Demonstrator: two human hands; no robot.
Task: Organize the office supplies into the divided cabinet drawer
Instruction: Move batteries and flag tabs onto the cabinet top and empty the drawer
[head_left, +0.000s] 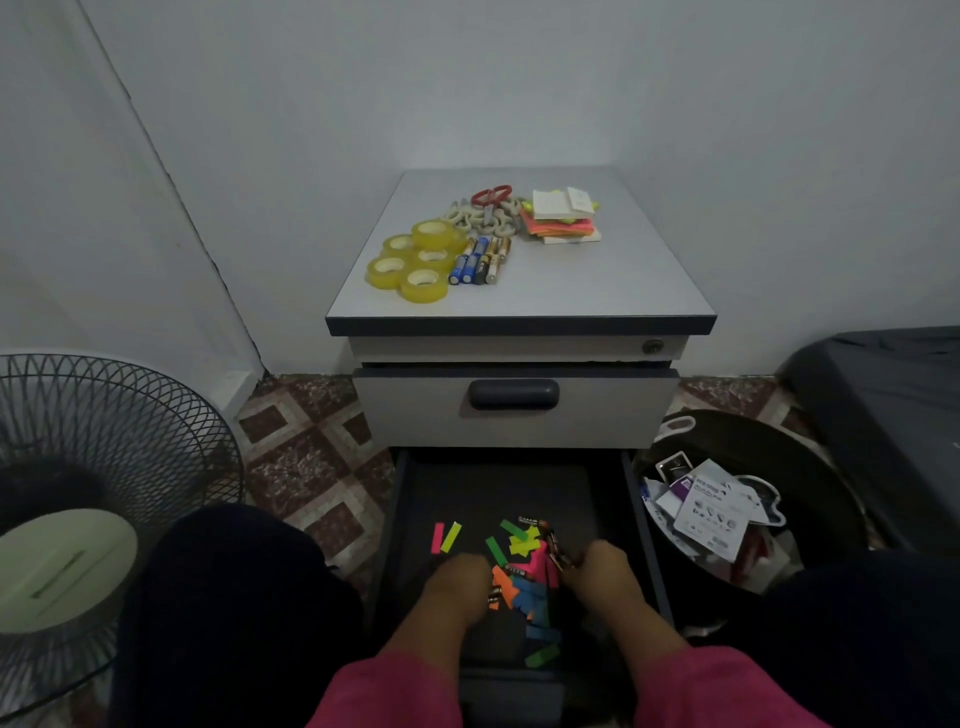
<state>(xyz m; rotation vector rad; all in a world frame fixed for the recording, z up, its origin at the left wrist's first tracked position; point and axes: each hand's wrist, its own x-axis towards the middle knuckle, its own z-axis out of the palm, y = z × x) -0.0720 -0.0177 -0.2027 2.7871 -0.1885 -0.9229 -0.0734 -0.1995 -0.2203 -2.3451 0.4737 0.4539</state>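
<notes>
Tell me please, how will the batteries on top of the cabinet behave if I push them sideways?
The batteries are slim cylinders lying loose side by side, so they will probably roll and spread. Rolling left, they would likely stop against the tape rolls. They look hard and smooth, so perhaps slippery.

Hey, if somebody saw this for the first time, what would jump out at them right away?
Probably the bright paper strips scattered in the open bottom drawer, where both hands, left and right, are working. Next, the yellow tape rolls clustered on the left of the cabinet top, beside batteries and a stack of sticky notes.
</notes>
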